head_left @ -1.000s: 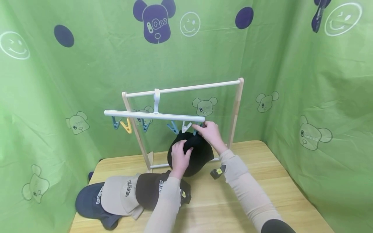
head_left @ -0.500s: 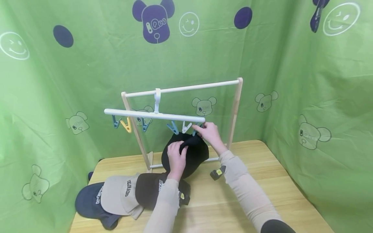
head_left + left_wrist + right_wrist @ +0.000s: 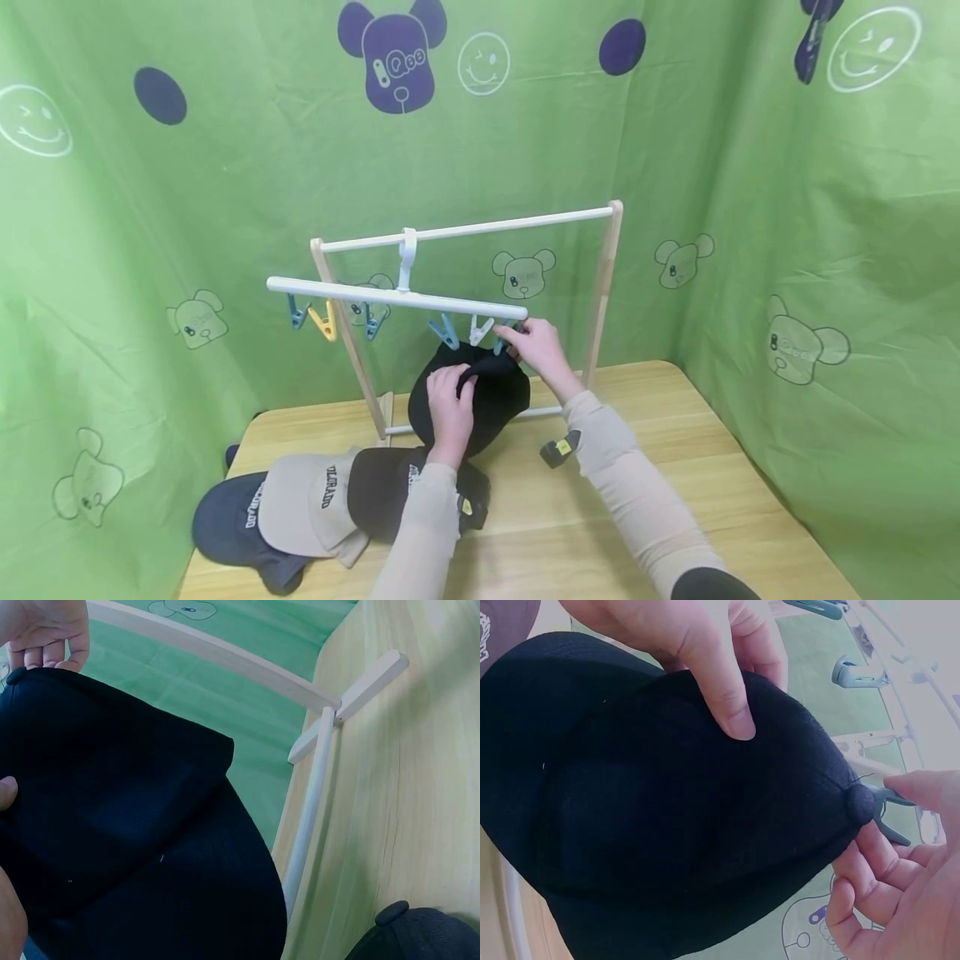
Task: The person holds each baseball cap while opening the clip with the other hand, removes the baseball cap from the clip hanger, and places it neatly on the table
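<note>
A black cap (image 3: 495, 400) hangs folded under the right end of the white clip hanger (image 3: 397, 297). My left hand (image 3: 452, 408) pinches the cap's side, thumb on the near face, as the right wrist view shows. At the cap's top, by its button (image 3: 860, 804), my right hand (image 3: 536, 346) holds a blue-green clip (image 3: 891, 796) between thumb and fingers. The clip's tips are hidden behind the button, so I cannot tell whether they bite the cloth. Beside it hang a white clip (image 3: 480, 331) and a blue clip (image 3: 446, 332), both apart from my fingers.
A wooden rack (image 3: 606, 283) with a white top rod carries the hanger. Navy (image 3: 225, 521), beige (image 3: 300, 504) and dark brown (image 3: 382, 492) caps overlap at the table's left. More clips, one yellow (image 3: 324, 321), hang on the left half. Green curtains enclose the wooden table (image 3: 600, 533).
My left hand and the black cap have shifted left and slightly down. The hanger's right end has dipped a little, while my right hand keeps its pinch on the clip.
</note>
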A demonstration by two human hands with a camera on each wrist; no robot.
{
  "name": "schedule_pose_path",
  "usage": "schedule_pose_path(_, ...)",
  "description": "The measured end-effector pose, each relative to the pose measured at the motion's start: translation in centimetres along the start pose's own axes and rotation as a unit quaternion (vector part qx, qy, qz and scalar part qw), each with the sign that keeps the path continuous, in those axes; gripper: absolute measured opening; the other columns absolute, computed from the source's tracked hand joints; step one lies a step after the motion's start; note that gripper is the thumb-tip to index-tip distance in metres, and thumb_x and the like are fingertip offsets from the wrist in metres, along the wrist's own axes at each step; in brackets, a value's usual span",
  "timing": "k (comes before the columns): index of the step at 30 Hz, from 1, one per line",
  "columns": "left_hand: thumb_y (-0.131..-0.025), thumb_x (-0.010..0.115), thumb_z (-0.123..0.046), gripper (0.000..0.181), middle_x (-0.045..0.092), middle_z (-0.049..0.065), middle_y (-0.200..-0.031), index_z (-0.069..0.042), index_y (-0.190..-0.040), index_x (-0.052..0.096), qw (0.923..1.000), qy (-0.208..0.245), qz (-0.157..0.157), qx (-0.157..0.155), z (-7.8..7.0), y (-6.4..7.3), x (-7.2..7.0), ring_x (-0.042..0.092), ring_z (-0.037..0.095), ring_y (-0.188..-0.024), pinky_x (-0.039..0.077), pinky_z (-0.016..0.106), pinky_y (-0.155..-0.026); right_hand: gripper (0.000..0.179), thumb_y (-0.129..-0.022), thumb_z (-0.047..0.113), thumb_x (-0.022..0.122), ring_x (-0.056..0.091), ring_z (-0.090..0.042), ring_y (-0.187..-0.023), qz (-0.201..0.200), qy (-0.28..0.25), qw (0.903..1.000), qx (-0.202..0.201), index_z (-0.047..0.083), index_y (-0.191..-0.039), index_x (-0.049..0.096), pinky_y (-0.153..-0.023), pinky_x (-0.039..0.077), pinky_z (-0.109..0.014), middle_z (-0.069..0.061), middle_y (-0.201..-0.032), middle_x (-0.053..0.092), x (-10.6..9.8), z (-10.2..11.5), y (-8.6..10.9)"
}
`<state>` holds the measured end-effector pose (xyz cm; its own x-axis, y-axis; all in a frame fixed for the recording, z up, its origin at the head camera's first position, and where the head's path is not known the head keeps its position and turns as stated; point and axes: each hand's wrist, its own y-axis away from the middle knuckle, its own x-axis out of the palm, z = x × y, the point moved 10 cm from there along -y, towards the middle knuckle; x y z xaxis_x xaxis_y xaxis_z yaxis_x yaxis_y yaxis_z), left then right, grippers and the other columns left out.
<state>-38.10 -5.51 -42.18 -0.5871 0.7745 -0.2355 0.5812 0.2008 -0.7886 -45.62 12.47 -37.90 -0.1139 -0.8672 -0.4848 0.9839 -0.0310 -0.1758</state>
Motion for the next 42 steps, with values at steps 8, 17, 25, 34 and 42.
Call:
schedule_pose_path(8, -0.088, 0.069, -0.010, 0.011, 0.072, 0.011, -0.096, -0.004, -0.097, 0.071, 0.9998, 0.005, 0.007, -0.017, 0.3, 0.0, 0.0, 0.059, 0.032, -0.100, 0.043, 0.043, -0.096, 0.038, -0.087, 0.040, 0.069, 0.059, -0.013, -0.051, 0.006, -0.018, 0.9998, 0.001, 0.008, -0.069, 0.058, -0.057, 0.049, -0.024, 0.001, -0.055, 0.060, 0.3, -0.2, -0.1)
schedule_pose_path(17, -0.087, 0.070, -0.008, 0.010, 0.071, 0.010, -0.096, -0.004, -0.096, 0.071, 0.9999, 0.011, -0.002, -0.013, 0.3, 0.1, -0.2, 0.059, 0.031, -0.101, 0.040, 0.051, -0.104, 0.038, -0.088, 0.039, 0.069, 0.060, -0.012, -0.049, 0.015, -0.032, 0.9994, 0.006, 0.007, -0.072, 0.059, -0.057, 0.055, -0.029, 0.001, -0.055, 0.061, 0.5, -0.5, -0.3)
schedule_pose_path(25, -0.088, 0.069, -0.009, 0.009, 0.071, 0.010, -0.097, -0.005, -0.096, 0.071, 0.9996, 0.017, 0.000, -0.023, 0.5, 0.1, -0.3, 0.059, 0.031, -0.102, 0.038, 0.055, -0.107, 0.036, -0.088, 0.039, 0.068, 0.061, -0.012, -0.049, 0.024, -0.034, 0.9991, 0.006, 0.007, -0.074, 0.060, -0.062, 0.055, -0.034, 0.002, -0.054, 0.061, 0.6, -0.7, -0.3)
schedule_pose_path(34, -0.089, 0.069, -0.011, 0.010, 0.072, 0.010, -0.097, -0.006, -0.097, 0.071, 0.9991, 0.026, 0.002, -0.033, 0.6, 0.2, -0.4, 0.059, 0.031, -0.104, 0.036, 0.056, -0.110, 0.037, -0.089, 0.039, 0.068, 0.061, -0.012, -0.047, 0.027, -0.041, 0.9988, 0.006, 0.006, -0.074, 0.060, -0.054, 0.052, -0.025, 0.002, -0.053, 0.061, 0.6, -0.9, -0.3)
schedule_pose_path(42, -0.088, 0.070, -0.008, 0.009, 0.072, 0.012, -0.096, -0.005, -0.096, 0.072, 0.9989, 0.030, -0.011, -0.033, 0.5, 0.0, -1.0, 0.060, 0.033, -0.101, 0.039, 0.054, -0.107, 0.037, -0.089, 0.036, 0.069, 0.059, -0.010, -0.043, 0.031, -0.075, 0.9967, 0.005, 0.005, -0.074, 0.057, -0.049, 0.055, -0.027, 0.003, -0.049, 0.059, 0.1, -1.4, -0.2)
